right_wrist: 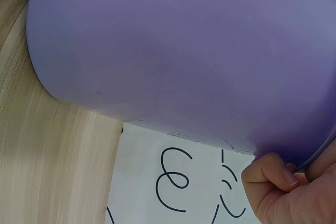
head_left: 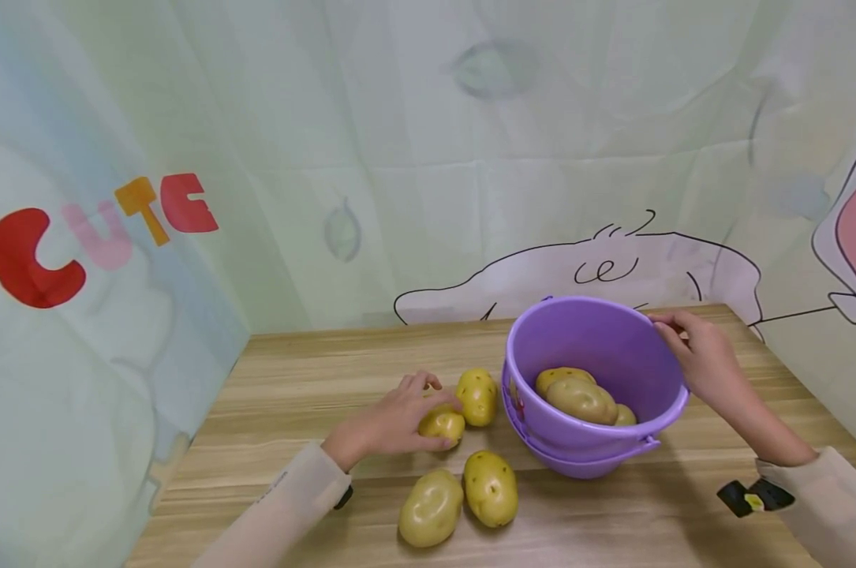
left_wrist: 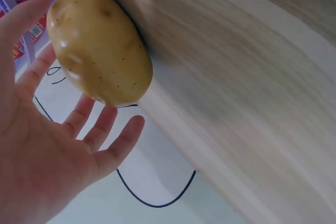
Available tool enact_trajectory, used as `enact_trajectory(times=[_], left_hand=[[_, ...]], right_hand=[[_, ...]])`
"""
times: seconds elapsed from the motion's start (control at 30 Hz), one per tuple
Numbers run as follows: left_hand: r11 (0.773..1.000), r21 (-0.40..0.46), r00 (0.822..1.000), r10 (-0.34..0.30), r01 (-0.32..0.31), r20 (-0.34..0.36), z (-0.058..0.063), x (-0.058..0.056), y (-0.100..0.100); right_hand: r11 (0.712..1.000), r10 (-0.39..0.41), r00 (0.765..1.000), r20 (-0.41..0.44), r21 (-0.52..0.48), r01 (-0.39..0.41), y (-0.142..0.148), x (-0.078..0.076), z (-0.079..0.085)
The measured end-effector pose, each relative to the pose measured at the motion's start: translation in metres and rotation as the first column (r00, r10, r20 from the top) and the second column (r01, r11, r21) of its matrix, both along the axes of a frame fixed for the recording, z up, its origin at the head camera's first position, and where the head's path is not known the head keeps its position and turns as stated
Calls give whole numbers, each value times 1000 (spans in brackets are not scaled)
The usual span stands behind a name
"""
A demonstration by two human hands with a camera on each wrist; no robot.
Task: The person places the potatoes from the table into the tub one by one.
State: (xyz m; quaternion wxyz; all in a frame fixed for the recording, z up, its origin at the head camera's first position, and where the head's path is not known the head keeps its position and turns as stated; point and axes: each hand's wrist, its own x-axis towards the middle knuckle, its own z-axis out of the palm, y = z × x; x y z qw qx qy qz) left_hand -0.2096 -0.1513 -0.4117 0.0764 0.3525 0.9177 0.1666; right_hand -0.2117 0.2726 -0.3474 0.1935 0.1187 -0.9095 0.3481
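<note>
In the left hand (head_left: 399,420) the grip is wide — fingers spread around a potato (head_left: 442,427) on the counter (head_left: 314,375), left of the bucket (head_left: 601,335); whether they touch it I cannot tell. The right hand (head_left: 708,355) has a narrow grip, pinching the bucket's edge. Another potato (head_left: 478,398) lies just beside the first, two more (head_left: 491,491) nearer. In the bucket — three potatoes (head_left: 582,400).

Left fingers (head_left: 416,382) at potato (head_left: 442,427); right fingers (head_left: 678,319) grip bucket (head_left: 591,335).
</note>
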Motion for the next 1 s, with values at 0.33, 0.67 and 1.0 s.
enact_trajectory(times=[0.33, 0.67, 1.0], left_hand=[[1000, -8, 1000, -6, 6, 6, -6, -1, 1], [1000, 11, 1000, -3, 3, 31, -6, -3, 2], [1000, 30, 998, 5, -6, 58, -9, -3, 2]], right_hand=[[1000, 4, 1000, -3, -2, -4, 1, 0, -1], [1000, 10, 1000, -5, -9, -10, 2, -1, -1], [1000, 11, 1000, -5, 2, -11, 1, 1, -1]])
